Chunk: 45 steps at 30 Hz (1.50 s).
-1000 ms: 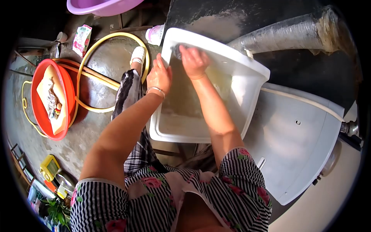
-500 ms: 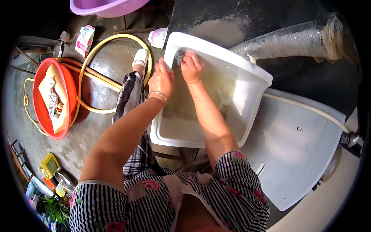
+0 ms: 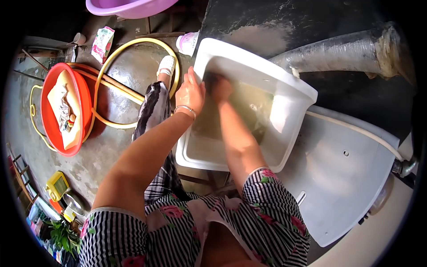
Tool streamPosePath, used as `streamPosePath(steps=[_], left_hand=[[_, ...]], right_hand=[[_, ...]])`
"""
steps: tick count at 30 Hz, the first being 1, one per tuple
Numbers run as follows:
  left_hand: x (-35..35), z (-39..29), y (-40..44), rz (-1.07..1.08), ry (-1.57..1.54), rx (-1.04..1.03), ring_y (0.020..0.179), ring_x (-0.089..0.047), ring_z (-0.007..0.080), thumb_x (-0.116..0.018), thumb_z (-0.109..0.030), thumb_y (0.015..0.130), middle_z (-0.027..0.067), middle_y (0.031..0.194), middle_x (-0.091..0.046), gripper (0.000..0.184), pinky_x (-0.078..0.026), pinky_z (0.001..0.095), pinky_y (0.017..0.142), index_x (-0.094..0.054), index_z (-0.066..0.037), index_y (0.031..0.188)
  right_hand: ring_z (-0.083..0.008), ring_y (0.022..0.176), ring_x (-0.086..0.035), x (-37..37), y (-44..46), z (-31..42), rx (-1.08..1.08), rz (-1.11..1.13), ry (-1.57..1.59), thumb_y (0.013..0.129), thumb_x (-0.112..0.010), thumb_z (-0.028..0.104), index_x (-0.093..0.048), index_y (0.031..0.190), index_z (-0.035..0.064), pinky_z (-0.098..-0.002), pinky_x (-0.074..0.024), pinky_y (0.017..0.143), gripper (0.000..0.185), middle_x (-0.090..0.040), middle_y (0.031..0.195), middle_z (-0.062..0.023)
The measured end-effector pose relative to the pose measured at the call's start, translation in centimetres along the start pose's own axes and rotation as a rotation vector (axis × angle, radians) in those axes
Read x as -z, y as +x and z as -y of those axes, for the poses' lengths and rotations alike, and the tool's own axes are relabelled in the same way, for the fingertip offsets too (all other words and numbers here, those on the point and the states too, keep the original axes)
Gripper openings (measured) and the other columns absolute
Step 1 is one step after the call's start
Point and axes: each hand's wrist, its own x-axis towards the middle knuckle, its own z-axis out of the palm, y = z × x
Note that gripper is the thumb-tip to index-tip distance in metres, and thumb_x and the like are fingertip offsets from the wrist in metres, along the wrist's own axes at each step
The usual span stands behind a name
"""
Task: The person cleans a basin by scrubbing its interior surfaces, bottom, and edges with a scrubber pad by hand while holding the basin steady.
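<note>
A white basin (image 3: pixel 247 53), tilted in view, holds shallow murky water (image 3: pixel 249 100). My left hand (image 3: pixel 190 92), with a bracelet at the wrist, lies along the basin's left rim with its fingers stretched out. Inside the basin, near the upper left corner, my right hand (image 3: pixel 221 90) is closed around a grey steel wool scrubber (image 3: pixel 211 79) against the inner wall. The scrubber is dark and blurred in the shade, and the fingertips are partly hidden.
Left on the wet floor are a red tub (image 3: pixel 50 100) with a board and cloth, and a yellow hose (image 3: pixel 116 50). A purple tub (image 3: pixel 133 10) stands at the top. Right are a plastic-wrapped pipe (image 3: pixel 329 55) and a grey panel (image 3: pixel 333 178).
My right hand has moved down from near the rim, deeper into the basin, with the scrubber. My left hand stays at the left rim, its fingers straighter.
</note>
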Motion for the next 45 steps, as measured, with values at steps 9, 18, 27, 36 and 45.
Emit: streamPosePath(steps=[9,18,27,36,45], left_hand=[[-0.4,0.4,0.1,0.001,0.004,0.014,0.088,-0.062,0.0396,-0.054,-0.02,0.087,0.0246,0.115,-0.054,0.061,-0.051,0.048,0.072,-0.028,0.001,0.138],[-0.1,0.2,0.0,-0.013,-0.027,0.006,0.088,-0.061,0.0396,-0.055,-0.018,0.087,0.0226,0.11,-0.054,0.059,-0.051,0.0485,0.071,-0.029,0.002,0.136],[-0.3,0.1,0.0,-0.027,-0.035,-0.008,0.089,-0.061,0.0395,-0.054,-0.018,0.087,0.0238,0.111,-0.054,0.059,-0.05,0.0481,0.073,-0.029,0.002,0.136],[-0.1,0.0,0.2,0.013,-0.001,0.022,0.088,-0.061,0.0402,-0.054,-0.018,0.087,0.0243,0.11,-0.054,0.058,-0.05,0.0484,0.072,-0.029,0.002,0.136],[-0.3,0.3,0.3,0.0,-0.014,0.019,0.088,-0.061,0.0404,-0.054,-0.019,0.088,0.0242,0.113,-0.054,0.059,-0.05,0.0487,0.074,-0.029,0.001,0.137]], right_hand=[[-0.0258,0.077,-0.058,4.3,-0.1,9.4,0.086,-0.597,0.658,0.073,-0.057,-0.007,-0.058,0.087,0.0022,-0.0348,-0.0493,0.069,0.017,-0.056,0.078,-0.01],[-0.0298,0.083,-0.062,-3.0,-0.6,-0.4,-0.323,-0.509,0.61,0.078,-0.053,-0.005,-0.062,0.089,-0.0009,-0.0386,-0.0499,0.075,0.015,-0.064,0.087,-0.0152],[-0.0285,0.088,-0.064,-5.8,1.4,-2.3,-1.2,-0.219,1.507,0.089,-0.05,0.006,-0.059,0.107,0.0018,-0.039,-0.0553,0.076,0.021,-0.065,0.101,-0.0127],[-0.0264,0.087,-0.064,-4.2,2.7,-1.7,-1.165,-0.033,1.716,0.094,-0.046,0.014,-0.058,0.111,0.0058,-0.0422,-0.0575,0.071,0.022,-0.064,0.102,-0.0116],[-0.0206,0.088,-0.059,14.3,2.4,9.5,-0.785,-0.778,1.371,0.096,-0.036,0.01,-0.05,0.119,0.0046,-0.0315,-0.0523,0.07,0.027,-0.057,0.114,-0.0115]])
